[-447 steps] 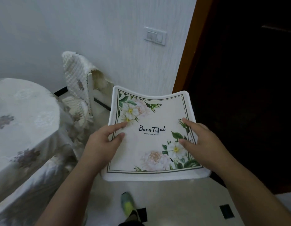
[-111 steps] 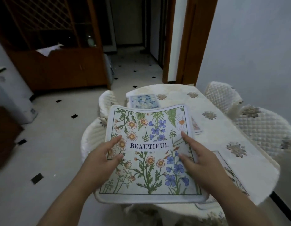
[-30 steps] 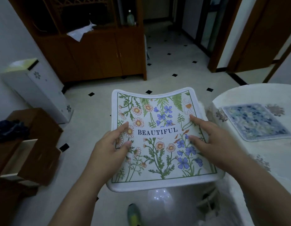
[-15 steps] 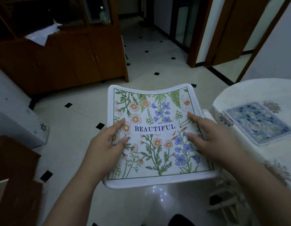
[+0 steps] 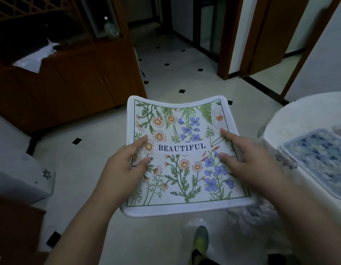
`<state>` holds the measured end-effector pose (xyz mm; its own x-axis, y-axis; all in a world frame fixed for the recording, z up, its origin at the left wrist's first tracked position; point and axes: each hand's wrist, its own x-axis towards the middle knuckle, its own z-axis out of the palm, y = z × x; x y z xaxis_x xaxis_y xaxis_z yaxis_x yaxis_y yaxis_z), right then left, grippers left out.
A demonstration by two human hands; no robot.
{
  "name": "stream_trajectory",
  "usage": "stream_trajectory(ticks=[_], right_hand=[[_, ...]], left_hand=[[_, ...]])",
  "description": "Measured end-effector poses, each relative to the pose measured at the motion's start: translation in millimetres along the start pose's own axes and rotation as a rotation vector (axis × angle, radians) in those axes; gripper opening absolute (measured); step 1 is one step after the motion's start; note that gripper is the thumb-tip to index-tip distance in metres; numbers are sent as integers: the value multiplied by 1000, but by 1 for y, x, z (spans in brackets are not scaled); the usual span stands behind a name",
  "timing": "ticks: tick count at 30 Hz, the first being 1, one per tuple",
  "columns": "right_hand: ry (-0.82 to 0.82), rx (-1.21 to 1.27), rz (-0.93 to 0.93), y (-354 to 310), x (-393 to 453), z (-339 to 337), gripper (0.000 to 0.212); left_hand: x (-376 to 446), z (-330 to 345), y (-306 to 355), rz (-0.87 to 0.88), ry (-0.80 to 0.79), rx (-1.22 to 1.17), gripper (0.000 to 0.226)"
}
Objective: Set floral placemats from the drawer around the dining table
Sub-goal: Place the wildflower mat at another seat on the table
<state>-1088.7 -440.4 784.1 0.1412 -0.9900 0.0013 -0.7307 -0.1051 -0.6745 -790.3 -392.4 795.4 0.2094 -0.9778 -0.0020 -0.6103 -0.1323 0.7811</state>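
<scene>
I hold a white floral placemat (image 5: 183,131) printed with daisies, blue flowers and the word BEAUTIFUL, level in front of me above the floor. My left hand (image 5: 123,169) grips its left edge, thumb on top. My right hand (image 5: 248,161) grips its right edge the same way. The mat sags a little in the middle. At the right edge stands the dining table (image 5: 292,119) under a pale tablecloth, and a blue-patterned placemat (image 5: 319,155) lies flat on it. The mat I hold is left of the table, not over it.
A brown wooden cabinet (image 5: 76,83) fills the upper left. A white box-shaped appliance (image 5: 18,175) stands at the left. Dark wooden furniture (image 5: 14,226) sits at the lower left. Doorways with brown frames (image 5: 261,35) open at the back. My shoe (image 5: 201,238) is on the tiled floor.
The view has swung slightly; the table and blue mat sit further right and lower. Both hands keep the same grip on the floral mat.
</scene>
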Motion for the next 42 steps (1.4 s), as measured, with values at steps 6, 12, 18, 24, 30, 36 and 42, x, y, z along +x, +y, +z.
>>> stream_trajectory(ticks=[6, 12, 18, 24, 30, 36, 42], right_hand=[[35, 37, -11, 15, 100, -7, 68], [67, 13, 8, 31, 178, -33, 68], [110, 4, 112, 51, 223, -53, 67], [211, -20, 247, 72, 274, -63, 66], [342, -77, 366, 72, 342, -74, 67], [472, -60, 476, 63, 402, -73, 67], [544, -65, 571, 71, 436, -78, 67]], left_hand=[[99, 13, 24, 20, 10, 18, 52], [185, 40, 46, 67, -1, -25, 52], [266, 73, 59, 116, -108, -36, 52], [364, 114, 70, 208, -257, -36, 53], [478, 139, 92, 327, -382, -52, 54], [582, 153, 120, 422, -527, -80, 54], [644, 183, 147, 468, -672, -115, 53]])
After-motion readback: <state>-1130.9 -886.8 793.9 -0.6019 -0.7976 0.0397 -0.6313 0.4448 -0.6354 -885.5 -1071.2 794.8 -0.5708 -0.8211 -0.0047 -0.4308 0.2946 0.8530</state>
